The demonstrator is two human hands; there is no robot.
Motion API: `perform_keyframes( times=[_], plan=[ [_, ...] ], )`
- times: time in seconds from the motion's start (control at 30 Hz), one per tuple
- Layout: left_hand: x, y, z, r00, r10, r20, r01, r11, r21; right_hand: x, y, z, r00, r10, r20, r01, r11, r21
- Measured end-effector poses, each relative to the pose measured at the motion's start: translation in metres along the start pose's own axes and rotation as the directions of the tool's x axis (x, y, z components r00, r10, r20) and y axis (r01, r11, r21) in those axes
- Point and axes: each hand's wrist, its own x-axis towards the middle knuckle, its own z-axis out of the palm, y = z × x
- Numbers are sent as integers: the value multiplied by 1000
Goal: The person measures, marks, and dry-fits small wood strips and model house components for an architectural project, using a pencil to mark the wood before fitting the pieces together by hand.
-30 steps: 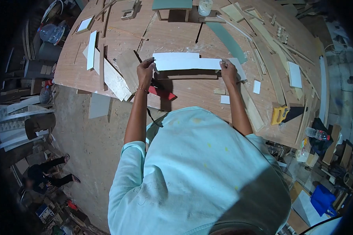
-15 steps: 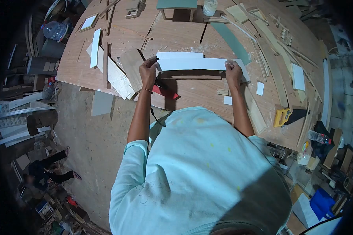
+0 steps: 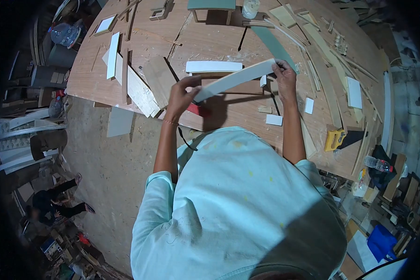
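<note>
A long white strip [image 3: 235, 80] is held at both ends above the wooden table [image 3: 210, 44], tilted with its right end farther up in the view. My left hand [image 3: 184, 97] is closed around its lower left end. The upper right end is pinched in my right hand [image 3: 284, 78]. Behind the strip lies a white board [image 3: 213, 66], and a brown wooden piece [image 3: 247, 87] is partly hidden beneath it. A red object [image 3: 198, 110] lies close to my left hand. Small white pieces [image 3: 274, 120] are near my right forearm.
A yellow-handled saw [image 3: 335, 140] lies at the right table edge. Wood strips [image 3: 329, 88] cover the right side. A green-topped stool [image 3: 211, 5] and a plastic container [image 3: 250, 8] stand at the back. Another person [image 3: 46, 205] is at the lower left.
The strip has gone from level to slanted, its left end nearer to my body and its right end raised. My left hand has moved closer; my right hand has shifted right and away.
</note>
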Motion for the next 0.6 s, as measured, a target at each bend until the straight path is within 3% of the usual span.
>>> perform_keyframes(
  times=[0.03, 0.07, 0.13, 0.17, 0.23, 0.37, 0.5, 0.57, 0.6],
  plan=[
    [5, -2, 9, 998, 36, 56, -32, 997, -66, 3, -2, 5, 996, -72, 53, 78, 990, -121],
    [9, -2, 18, 991, 98, 91, -98, 995, -11, 6, -3, 11, 996, -73, 57, 80, 989, -121],
    [14, 12, 37, 983, 152, 104, -152, 988, -10, 10, -5, 25, 980, -138, 142, 175, 937, -303],
    [17, 18, 43, 983, 156, 102, -155, 988, -11, 12, -7, 32, 987, -90, 135, 127, 947, -295],
    [23, 26, 49, 969, 225, 101, -240, 955, 173, 16, -13, 39, 988, -73, 137, 112, 947, -301],
    [32, 24, 50, 963, 246, 108, -260, 954, 151, 18, -26, 51, 973, -103, 207, 169, 927, -335],
    [36, 21, 48, 976, 194, 100, -198, 980, 28, 16, -23, 59, 980, -155, 128, 192, 909, -370],
    [30, 26, 45, 995, 77, 63, -67, 986, -154, 14, -5, 56, 978, -171, 122, 203, 916, -345],
    [29, 26, 45, 995, 78, 58, -68, 986, -153, 12, 1, 55, 977, -179, 113, 207, 923, -324]
  ],
)
